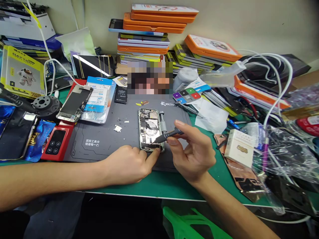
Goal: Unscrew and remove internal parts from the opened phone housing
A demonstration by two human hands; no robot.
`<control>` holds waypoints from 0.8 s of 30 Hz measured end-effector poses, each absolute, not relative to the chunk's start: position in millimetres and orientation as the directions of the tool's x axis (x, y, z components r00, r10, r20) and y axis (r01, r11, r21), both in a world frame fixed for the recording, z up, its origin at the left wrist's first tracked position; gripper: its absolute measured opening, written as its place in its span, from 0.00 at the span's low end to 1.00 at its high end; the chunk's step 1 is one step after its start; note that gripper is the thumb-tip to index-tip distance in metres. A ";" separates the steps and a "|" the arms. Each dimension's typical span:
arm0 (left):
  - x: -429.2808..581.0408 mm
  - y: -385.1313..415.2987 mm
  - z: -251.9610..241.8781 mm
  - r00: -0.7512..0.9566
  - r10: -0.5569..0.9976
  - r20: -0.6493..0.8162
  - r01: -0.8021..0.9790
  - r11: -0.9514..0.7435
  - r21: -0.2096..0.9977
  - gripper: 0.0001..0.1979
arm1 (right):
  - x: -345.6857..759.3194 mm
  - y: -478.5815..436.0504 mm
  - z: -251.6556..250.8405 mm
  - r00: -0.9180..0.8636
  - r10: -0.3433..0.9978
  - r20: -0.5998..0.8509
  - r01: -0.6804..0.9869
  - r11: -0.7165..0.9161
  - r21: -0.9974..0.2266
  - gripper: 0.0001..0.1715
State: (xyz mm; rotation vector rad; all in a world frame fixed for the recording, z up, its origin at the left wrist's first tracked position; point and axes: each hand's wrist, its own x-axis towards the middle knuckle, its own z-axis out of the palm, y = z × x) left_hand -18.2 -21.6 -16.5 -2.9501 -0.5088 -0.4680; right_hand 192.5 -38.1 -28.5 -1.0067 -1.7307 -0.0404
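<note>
1. Around my work on the bench [139, 187], a dark mat [107, 134] carries small white scraps left of the phone, a black battery [121, 95] farther off, and a grey cylindrical piece [162, 122] just beside the phone's right edge.
2. To my left sit a red device [55, 144] and a detached screen [74, 103]; to my right, a white box [239, 146].
3. The opened phone [149, 127] lies flat, insides up, its long axis running away from me, far end leaning slightly left.
4. My right grip [193, 151], right of the phone, pinches a dark screwdriver [168, 134] between thumb and fingers, its tip at the phone's near part; I can't tell whether it touches.
5. My left grip [131, 164] is curled, index finger out at the phone's near right corner; I can't tell whether the folded fingers enclose anything.
</note>
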 end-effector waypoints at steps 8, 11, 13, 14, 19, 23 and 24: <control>-17.5 -20.8 -14.9 0.902 0.312 0.299 0.342 -0.938 -0.053 0.24 | 192.0 -35.3 -15.7 -0.107 0.593 0.798 0.597 0.680 -0.426 0.35; -17.5 -20.3 -14.8 0.899 0.313 0.305 0.345 -0.937 -0.055 0.24 | 190.4 -36.2 -11.6 -0.121 0.593 0.796 0.589 0.688 -0.423 0.36; -17.8 -20.2 -14.7 0.900 0.309 0.307 0.342 -0.938 -0.061 0.25 | 189.8 -36.7 -9.7 -0.132 0.569 0.812 0.616 0.689 -0.383 0.37; -18.0 -20.2 -14.6 0.900 0.307 0.308 0.342 -0.938 -0.064 0.25 | 189.6 -36.7 -9.0 -0.135 0.568 0.812 0.623 0.686 -0.376 0.38; -18.5 -20.9 -13.3 0.897 0.302 0.323 0.345 -0.935 -0.082 0.23 | 190.8 -35.6 -7.2 -0.111 0.577 0.809 0.629 0.671 -0.392 0.38; -19.0 -21.2 -13.2 0.902 0.272 0.335 0.331 -0.935 -0.132 0.22 | 192.0 -35.9 -6.8 -0.110 0.620 0.777 0.587 0.671 -0.453 0.36; -19.4 -21.3 -13.6 0.903 0.263 0.340 0.325 -0.935 -0.141 0.22 | 191.9 -36.3 -6.8 -0.105 0.619 0.778 0.591 0.668 -0.452 0.36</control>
